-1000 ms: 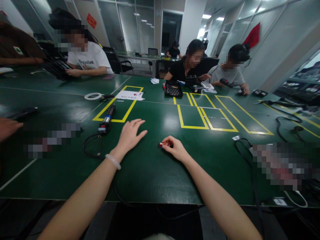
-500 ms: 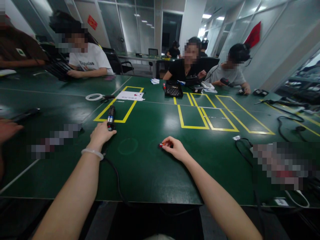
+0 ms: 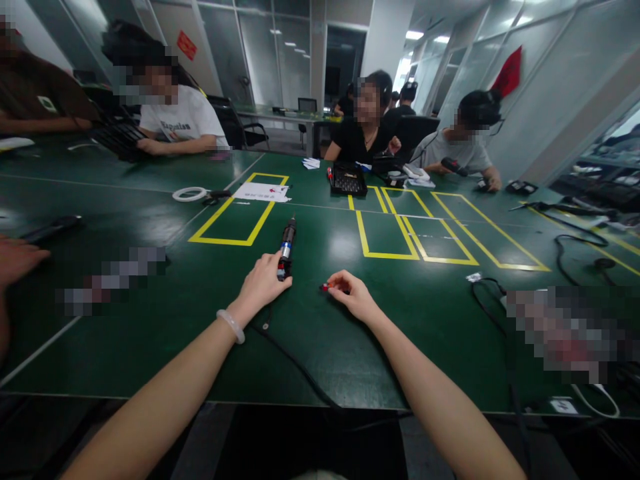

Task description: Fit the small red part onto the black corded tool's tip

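My left hand (image 3: 261,281) is closed around the rear of a corded electric screwdriver (image 3: 287,239), black with a blue and silver band. Its thin bit points away from me toward the far side of the green table (image 3: 320,347). Behind the hand a black cable (image 3: 300,373) runs back over the near edge. Just to the right, my right hand (image 3: 354,293) pinches a small red and dark piece (image 3: 325,288) between thumb and fingertips, low over the tabletop. The piece is too small to name. A gap separates the screwdriver from it.
Yellow tape outlines (image 3: 387,255) mark the table ahead. A white paper (image 3: 260,193), a coiled white cable (image 3: 190,194) and a black tray (image 3: 349,180) lie farther off. Co-workers sit across the table. Another person's hand (image 3: 23,257) is at the left edge.
My left hand has moved right with the electric screwdriver, close to my right hand, and the cable has shifted along. My right hand has stayed nearly in place, still pinching the small piece.
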`<state>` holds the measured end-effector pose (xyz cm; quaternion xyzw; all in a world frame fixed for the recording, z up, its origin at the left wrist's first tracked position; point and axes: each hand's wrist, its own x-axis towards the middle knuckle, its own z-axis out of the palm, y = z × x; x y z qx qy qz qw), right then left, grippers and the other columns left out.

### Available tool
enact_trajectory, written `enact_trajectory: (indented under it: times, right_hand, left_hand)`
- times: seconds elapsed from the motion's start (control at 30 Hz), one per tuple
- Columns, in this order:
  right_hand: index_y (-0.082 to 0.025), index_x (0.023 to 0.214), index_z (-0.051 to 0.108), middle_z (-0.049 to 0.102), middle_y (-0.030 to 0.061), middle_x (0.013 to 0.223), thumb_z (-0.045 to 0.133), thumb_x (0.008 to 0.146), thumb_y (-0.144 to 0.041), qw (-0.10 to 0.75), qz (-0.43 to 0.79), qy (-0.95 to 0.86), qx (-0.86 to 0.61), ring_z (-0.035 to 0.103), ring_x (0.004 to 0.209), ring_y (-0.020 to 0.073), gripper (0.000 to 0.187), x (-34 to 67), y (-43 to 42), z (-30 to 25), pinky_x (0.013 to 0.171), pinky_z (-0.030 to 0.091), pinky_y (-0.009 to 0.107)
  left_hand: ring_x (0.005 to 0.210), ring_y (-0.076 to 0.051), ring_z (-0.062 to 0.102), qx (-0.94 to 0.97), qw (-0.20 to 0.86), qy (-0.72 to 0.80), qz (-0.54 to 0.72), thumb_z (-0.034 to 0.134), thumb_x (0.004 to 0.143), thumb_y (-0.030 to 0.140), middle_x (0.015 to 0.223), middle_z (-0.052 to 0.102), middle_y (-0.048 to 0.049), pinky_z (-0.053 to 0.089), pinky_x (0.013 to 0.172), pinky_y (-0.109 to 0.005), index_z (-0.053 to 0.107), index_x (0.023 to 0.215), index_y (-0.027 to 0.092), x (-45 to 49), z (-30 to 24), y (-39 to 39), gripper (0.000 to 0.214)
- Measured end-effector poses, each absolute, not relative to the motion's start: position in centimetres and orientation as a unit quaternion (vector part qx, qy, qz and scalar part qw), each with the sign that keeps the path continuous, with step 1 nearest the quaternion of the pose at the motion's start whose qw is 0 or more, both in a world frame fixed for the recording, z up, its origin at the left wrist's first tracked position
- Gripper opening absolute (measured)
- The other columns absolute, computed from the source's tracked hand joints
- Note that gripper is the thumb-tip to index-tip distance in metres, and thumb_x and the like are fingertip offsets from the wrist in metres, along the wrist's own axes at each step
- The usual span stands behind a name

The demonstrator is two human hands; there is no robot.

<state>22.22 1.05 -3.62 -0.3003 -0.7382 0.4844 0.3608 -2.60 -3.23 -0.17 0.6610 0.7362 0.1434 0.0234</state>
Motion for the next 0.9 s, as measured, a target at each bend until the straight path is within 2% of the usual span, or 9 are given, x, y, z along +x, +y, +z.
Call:
enact_trajectory:
  times: [0.3,0.47,0.63,0.73,0.9]
  right_hand:
    - [-0.02,0.089,0.058,0.06,0.002,0.087,0.059,0.085,-0.026,0.389,0.411,-0.765,-0.306,0.054,0.073,0.0144,0.007,22.2,1.1,-3.6,0.069,0.045,0.028]
    - [-0.021,0.088,0.06,0.055,0.0017,0.086,0.059,0.084,-0.019,0.359,0.347,-0.812,-0.302,0.053,0.074,0.0149,0.004,22.0,0.8,-3.6,0.071,0.044,0.028]
    - [-0.022,0.086,0.066,0.054,0.0037,0.089,0.064,0.084,-0.021,0.351,0.289,-0.827,-0.331,0.054,0.082,0.0176,0.003,21.8,0.4,-3.3,0.073,0.044,0.029]
    - [-0.021,0.085,0.068,0.058,0.0037,0.084,0.062,0.087,-0.022,0.342,0.284,-0.831,-0.335,0.055,0.074,0.0165,0.007,21.7,0.2,-3.1,0.069,0.043,0.029]
    - [-0.02,0.085,0.071,0.062,0.0051,0.085,0.057,0.091,-0.025,0.354,0.298,-0.829,-0.313,0.058,0.077,0.017,0.015,21.7,-0.2,-2.7,0.072,0.045,0.03]
  left_hand:
    - [0.112,-0.027,0.052,0.735,0.081,0.644,0.196,0.057,0.08,0.041,0.127,0.047,-0.0108,0.049,0.086,-0.036,0.035,0.143,0.024,3.0,-0.8,-4.8,0.069]
    - [0.112,-0.026,0.052,0.751,0.09,0.62,0.208,0.057,0.081,0.039,0.126,0.047,-0.0108,0.048,0.088,-0.036,0.036,0.143,0.024,3.9,-0.9,-5.2,0.067]
    - [0.113,-0.026,0.051,0.752,0.088,0.622,0.199,0.057,0.081,0.039,0.127,0.046,-0.0102,0.049,0.084,-0.034,0.036,0.143,0.026,4.1,-0.9,-5.4,0.067]
    - [0.113,-0.027,0.051,0.751,0.072,0.629,0.188,0.057,0.082,0.04,0.127,0.046,-0.0103,0.049,0.083,-0.034,0.035,0.143,0.026,4.2,-0.9,-5.4,0.066]
    - [0.107,-0.027,0.052,0.745,0.047,0.644,0.166,0.05,0.087,0.044,0.123,0.048,-0.0119,0.048,0.079,-0.034,0.035,0.144,0.024,4.4,-0.6,-5.3,0.062]
